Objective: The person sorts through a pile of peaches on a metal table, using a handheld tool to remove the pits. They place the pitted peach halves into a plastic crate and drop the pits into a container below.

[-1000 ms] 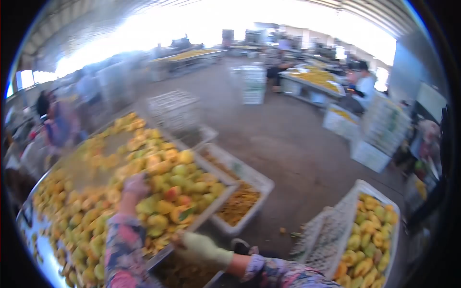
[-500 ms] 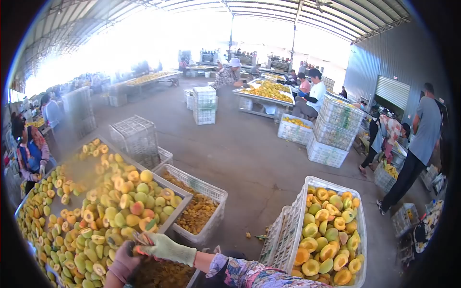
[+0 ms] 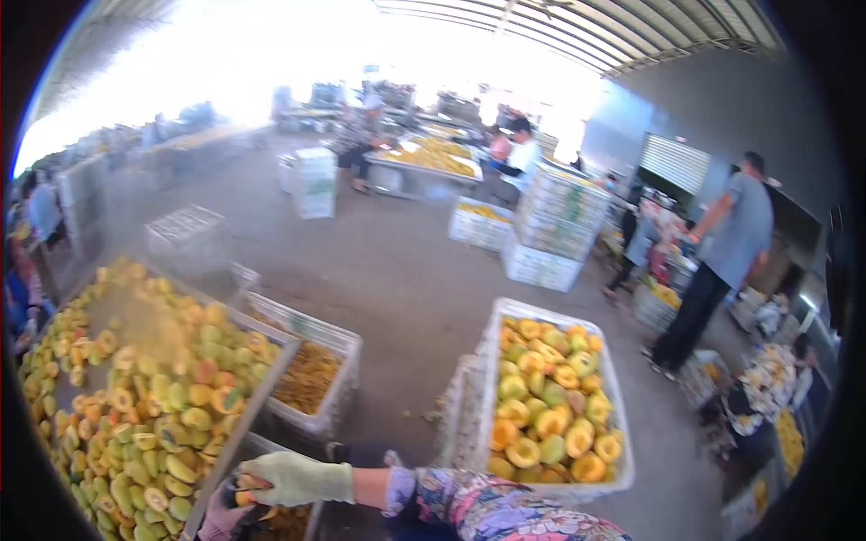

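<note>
My right hand (image 3: pixel 293 478), in a pale green glove, is closed above the near corner of the fruit table; what its fingers grip is too blurred to name. Just below it, my left hand (image 3: pixel 224 518) in a pinkish glove is closed around a piece of orange-yellow fruit that looks like a peach (image 3: pixel 254 490), partly covered by the right fingers. Left of both hands, halved yellow-green peaches (image 3: pixel 162 406) are heaped on a metal-edged table (image 3: pixel 262 388). Under the hands, a crate (image 3: pixel 316 518) holding brownish scraps is partly hidden.
A white crate (image 3: pixel 622 433) full of peach halves stands to the right, beside another crate (image 3: pixel 458 415). Ahead is a crate (image 3: pixel 347 361) of brown scraps. Farther off are stacked crates (image 3: pixel 555 216), a standing person (image 3: pixel 735 234) and other people at fruit-covered tables.
The view has swung right, so the surroundings sit farther left. My hands have moved from over the heap to the table's near edge, above the scrap crate, still close together.
</note>
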Motion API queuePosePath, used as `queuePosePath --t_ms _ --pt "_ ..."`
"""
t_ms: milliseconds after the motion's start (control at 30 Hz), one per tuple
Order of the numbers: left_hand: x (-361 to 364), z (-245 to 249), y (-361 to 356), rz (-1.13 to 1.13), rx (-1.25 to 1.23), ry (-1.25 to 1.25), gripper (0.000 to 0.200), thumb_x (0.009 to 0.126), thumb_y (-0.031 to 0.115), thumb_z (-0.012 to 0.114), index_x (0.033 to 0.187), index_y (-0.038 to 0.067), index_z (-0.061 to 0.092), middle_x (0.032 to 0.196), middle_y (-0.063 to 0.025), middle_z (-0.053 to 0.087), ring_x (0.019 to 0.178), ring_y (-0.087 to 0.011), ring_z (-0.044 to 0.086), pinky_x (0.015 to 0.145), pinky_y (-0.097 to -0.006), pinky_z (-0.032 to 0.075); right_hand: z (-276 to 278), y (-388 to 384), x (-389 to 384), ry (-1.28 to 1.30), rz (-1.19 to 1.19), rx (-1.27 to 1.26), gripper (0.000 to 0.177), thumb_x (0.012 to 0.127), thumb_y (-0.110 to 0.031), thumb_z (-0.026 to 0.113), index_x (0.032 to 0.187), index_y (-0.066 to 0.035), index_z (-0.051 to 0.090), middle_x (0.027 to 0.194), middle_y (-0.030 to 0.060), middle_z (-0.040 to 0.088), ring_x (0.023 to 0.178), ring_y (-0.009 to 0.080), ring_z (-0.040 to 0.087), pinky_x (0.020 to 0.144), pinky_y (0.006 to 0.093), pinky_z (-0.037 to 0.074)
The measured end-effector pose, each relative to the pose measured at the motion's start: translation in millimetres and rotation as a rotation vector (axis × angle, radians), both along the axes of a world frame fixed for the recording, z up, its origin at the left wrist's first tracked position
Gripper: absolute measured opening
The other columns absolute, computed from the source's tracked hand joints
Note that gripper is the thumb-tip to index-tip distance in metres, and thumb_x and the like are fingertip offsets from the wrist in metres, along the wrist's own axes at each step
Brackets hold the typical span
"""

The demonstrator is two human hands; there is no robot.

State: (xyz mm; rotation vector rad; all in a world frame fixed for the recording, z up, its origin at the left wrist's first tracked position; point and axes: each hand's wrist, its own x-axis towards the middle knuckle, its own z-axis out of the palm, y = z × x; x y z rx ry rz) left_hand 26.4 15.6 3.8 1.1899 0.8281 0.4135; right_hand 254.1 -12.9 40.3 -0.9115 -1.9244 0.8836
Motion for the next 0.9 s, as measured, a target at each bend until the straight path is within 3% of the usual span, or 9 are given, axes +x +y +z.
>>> queuePosePath --t_ms 167,300,400,467,600,667,733,800,900 --pt "6 -27 -7 0.020 0.093 0.001 0.044 0.089 0.015 0.071 0.129 0.005 0.055 0.117 -0.0072 0.063 0.107 -0.0181 0.059 0.089 -0.0323 0.052 -5 -17 -2 -0.312 -0.066 -0.008 0.021 0.084 -0.013 0.063 0.077 -0.006 0.044 0.067 0.0127 0.050 0.065 0.0348 0.054 0.061 0.0416 0.046" --pt "6 -19 -10 0.023 0.171 0.054 0.042 0.089 0.015 0.070 0.128 0.005 0.056 0.117 -0.0086 0.064 0.107 -0.0193 0.060 0.089 -0.0325 0.052 -23 -16 -16 -0.083 -0.251 0.019 0.020 0.084 -0.013 0.061 0.074 -0.006 0.045 0.065 0.0129 0.053 0.066 0.0369 0.056 0.061 0.0427 0.046" --pt "1 -15 -11 0.037 0.206 0.088 0.040 0.089 0.015 0.069 0.127 0.005 0.057 0.116 -0.0098 0.064 0.106 -0.0203 0.061 0.088 -0.0326 0.053 -20 -7 -24 0.525 0.042 -0.764 0.020 0.081 -0.012 0.062 0.072 -0.006 0.045 0.064 0.0142 0.054 0.065 0.0388 0.057 0.061 0.0432 0.045" --pt "-6 -14 -13 0.050 0.216 0.107 0.039 0.089 0.015 0.069 0.126 0.006 0.058 0.116 -0.0105 0.065 0.106 -0.0209 0.062 0.088 -0.0327 0.053 -11 -13 -28 -0.127 -0.109 -0.200 0.020 0.079 -0.013 0.063 0.073 -0.006 0.045 0.063 0.0163 0.055 0.063 0.0382 0.058 0.060 0.0436 0.044" --pt "-3 -20 -15 0.050 0.260 0.053 0.043 0.083 0.014 0.074 0.122 0.005 0.060 0.117 -0.0097 0.064 0.108 -0.0203 0.061 0.091 -0.0334 0.051 -12 -9 -27 0.034 -0.070 -0.085 0.018 0.079 -0.011 0.063 0.075 -0.005 0.047 0.067 0.0133 0.055 0.063 0.0357 0.058 0.059 0.0413 0.045" --pt "-10 -23 -13 0.091 0.368 -0.038 0.052 0.071 0.010 0.085 0.117 0.003 0.062 0.121 -0.0066 0.063 0.112 -0.0178 0.059 0.098 -0.0346 0.048 0 -3 -22 0.043 0.022 -0.260 0.016 0.079 -0.010 0.063 0.088 0.001 0.058 0.072 0.0122 0.059 0.067 0.0272 0.062 0.065 0.0378 0.053" --pt "20 25 -37 0.373 0.224 0.169 0.053 0.076 0.021 0.081 0.124 0.008 0.061 0.107 -0.0044 0.063 0.096 -0.0148 0.061 0.079 -0.0277 0.052 4 1 -24 0.088 0.050 -0.380 0.017 0.084 -0.011 0.061 0.097 -0.001 0.063 0.076 0.0142 0.062 0.071 0.0277 0.065 0.069 0.0372 0.054" --pt "-1 2 -30 0.399 0.000 -0.017 0.053 0.080 0.018 0.075 0.129 0.006 0.059 0.106 -0.0031 0.065 0.086 -0.0122 0.061 0.073 -0.0273 0.052 -3 12 -27 -0.134 0.042 0.022 0.009 0.088 -0.013 0.062 0.093 -0.007 0.067 0.083 0.0132 0.063 0.078 0.0355 0.063 0.068 0.0406 0.052" --pt "-9 14 -22 0.535 -0.056 -0.194 0.059 0.085 0.027 0.076 0.136 0.009 0.054 0.096 -0.0006 0.062 0.073 -0.0064 0.056 0.060 -0.0219 0.047 -1 20 -28 -0.099 -0.050 0.247 0.010 0.085 -0.012 0.067 0.094 -0.009 0.068 0.081 0.0107 0.065 0.074 0.0316 0.065 0.064 0.0386 0.053"
